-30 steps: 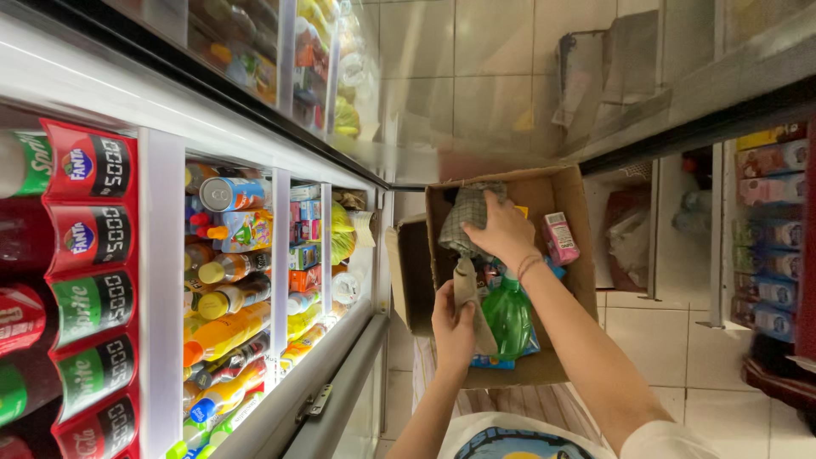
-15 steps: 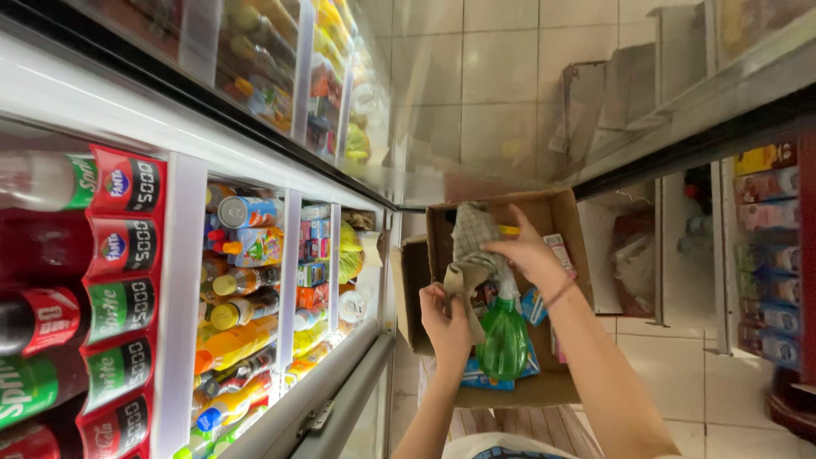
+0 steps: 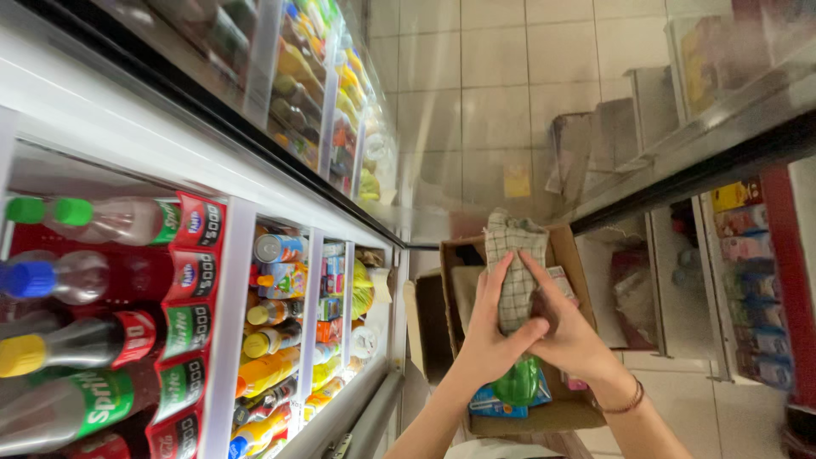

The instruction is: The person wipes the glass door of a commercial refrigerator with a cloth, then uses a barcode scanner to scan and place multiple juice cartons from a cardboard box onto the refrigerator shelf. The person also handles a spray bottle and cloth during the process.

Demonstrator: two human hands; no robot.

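My left hand (image 3: 491, 344) and right hand (image 3: 571, 336) are both clamped on a checked cloth (image 3: 515, 263), fingers wrapped around its lower half while the top sticks up past my fingertips. Just beneath my hands sits an open cardboard box (image 3: 561, 414), with a green bottle (image 3: 518, 382) and blue packets (image 3: 489, 401) inside. Off to my left runs a glass-fronted drinks cooler (image 3: 255, 314).

Both hands, left (image 3: 489, 340) and right (image 3: 571, 336), gripping a checked cloth (image 3: 516, 268) above an open box (image 3: 544, 408), green packet (image 3: 518, 382) inside, drinks cooler (image 3: 212, 323) alongside, tiled floor (image 3: 493, 93)
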